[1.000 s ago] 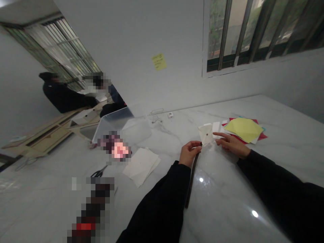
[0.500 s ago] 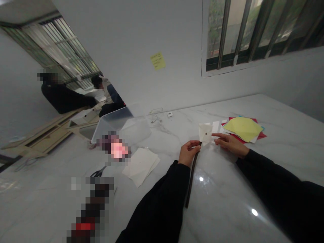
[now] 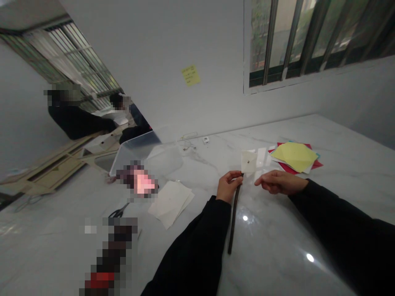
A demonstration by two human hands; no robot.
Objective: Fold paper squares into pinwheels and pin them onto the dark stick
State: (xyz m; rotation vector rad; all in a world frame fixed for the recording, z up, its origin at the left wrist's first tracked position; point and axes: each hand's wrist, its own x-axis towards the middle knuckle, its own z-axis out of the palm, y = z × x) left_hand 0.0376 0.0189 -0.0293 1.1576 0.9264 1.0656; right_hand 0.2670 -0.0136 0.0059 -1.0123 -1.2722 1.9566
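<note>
Head view: left hand (image 3: 228, 187) clamped tight round a thin dark stick (image 3: 235, 213), tilted, a small white paper square (image 3: 248, 161) right at its top end! Right hand (image 3: 280, 182) open, empty, fingers (image 3: 262, 179) reaching toward the square, just apart. Beyond, a coloured paper stack (image 3: 294, 157) on the marble table (image 3: 277, 263); off left, white sheets (image 3: 169, 203) and scissors (image 3: 119, 211).

The left hand (image 3: 228, 187) pinches a dark brown stick (image 3: 234, 218) near its top end, where a small white paper square (image 3: 248, 161) with a dark centre dot sits. The right hand (image 3: 279, 182) hovers open just beside the square, not touching it. On the marble worktop (image 3: 271, 242) lie a stack of coloured paper (image 3: 294, 157) topped with yellow, loose white sheets (image 3: 169, 204) and scissors (image 3: 119, 211)
</note>
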